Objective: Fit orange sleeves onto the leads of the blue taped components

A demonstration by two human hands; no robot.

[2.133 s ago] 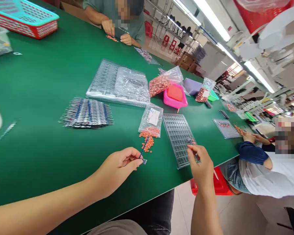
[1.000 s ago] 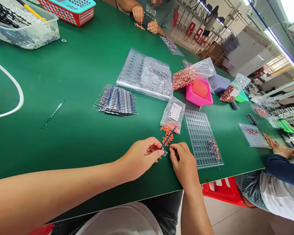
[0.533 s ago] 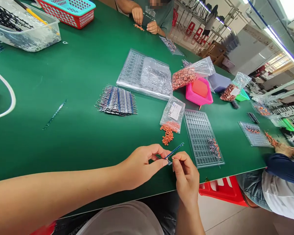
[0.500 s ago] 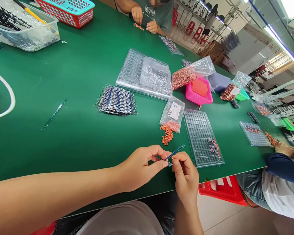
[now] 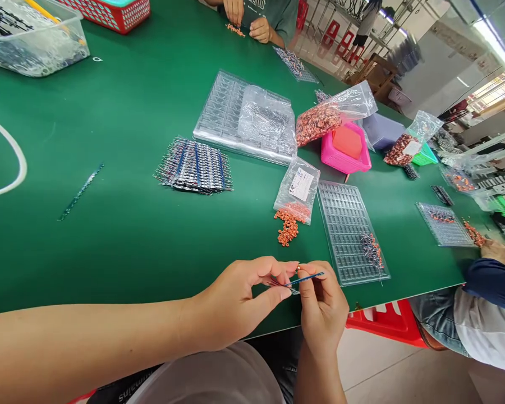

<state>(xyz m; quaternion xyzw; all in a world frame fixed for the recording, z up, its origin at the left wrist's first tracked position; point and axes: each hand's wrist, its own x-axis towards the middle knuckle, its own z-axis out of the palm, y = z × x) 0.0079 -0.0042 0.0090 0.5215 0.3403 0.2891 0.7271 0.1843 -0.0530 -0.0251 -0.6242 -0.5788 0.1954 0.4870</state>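
Both hands meet above the near edge of the green table (image 5: pixel 122 252). My left hand (image 5: pixel 244 297) is closed on a short strip with blue tape (image 5: pixel 305 279), whose blue end sticks out toward the right. Thumb and finger of my right hand (image 5: pixel 324 303) pinch close against a tiny copper-coloured piece (image 5: pixel 298 269) at the left fingertips; its kind is too small to tell. Just beyond lie loose small orange rings (image 5: pixel 288 231), spilling by a labelled clear bag (image 5: pixel 298 188). A ribbed clear tray (image 5: pixel 340 224) right of them holds several thin-leaded parts with orange rings (image 5: pixel 372 251).
A stack of blue-taped leaded parts (image 5: pixel 196 167) lies left of centre, near a large clear tray (image 5: pixel 223 109). Behind stand a pink basket (image 5: pixel 347 160) and a bag of orange rings (image 5: pixel 320 120). Co-workers' hands (image 5: pixel 258 29) are across the table and at far right.
The blue strip has swung from slanting upward to nearly level. My left fingertips have moved up to the right fingers, by the copper-coloured piece. The view has shifted slightly.
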